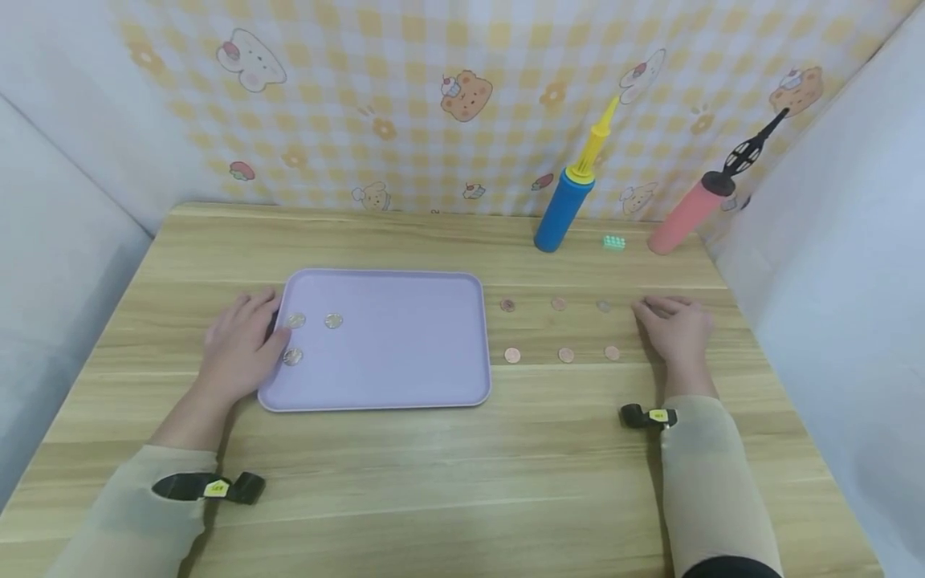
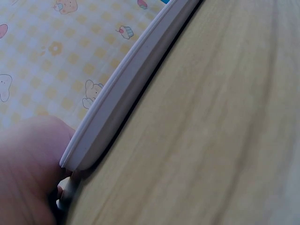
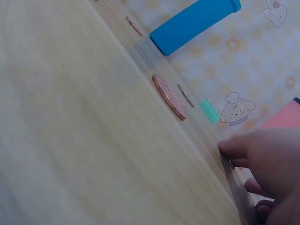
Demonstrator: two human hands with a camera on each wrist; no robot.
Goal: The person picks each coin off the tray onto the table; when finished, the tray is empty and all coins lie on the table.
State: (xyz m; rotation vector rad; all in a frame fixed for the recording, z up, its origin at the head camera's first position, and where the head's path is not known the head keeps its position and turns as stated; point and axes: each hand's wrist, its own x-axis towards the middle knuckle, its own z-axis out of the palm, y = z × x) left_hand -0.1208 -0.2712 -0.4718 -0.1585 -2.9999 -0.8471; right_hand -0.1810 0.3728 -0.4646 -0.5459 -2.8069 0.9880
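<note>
My left hand (image 1: 242,341) grips the left edge of a lilac rectangular tray (image 1: 390,337), the thumb over its rim and the fingers outside it. Three silvery coins lie at the tray's left side, one of them a coin (image 1: 333,320) a little apart from the thumb. My right hand (image 1: 675,325) is low on the table, right of two rows of coins. Its thumb and fingers pinch a small thin edge, seemingly a coin (image 3: 231,164), mostly hidden. Closest to it are a greyish coin (image 1: 603,306) and a copper coin (image 1: 612,353).
Further left on the wooden table (image 1: 433,482) lie more copper coins (image 1: 512,355). At the back stand a blue pump with a yellow nozzle (image 1: 565,210) and a pink pump with a black nozzle (image 1: 682,218). A mint-green toy brick (image 1: 614,242) sits between them, before a checked cloth (image 1: 405,104).
</note>
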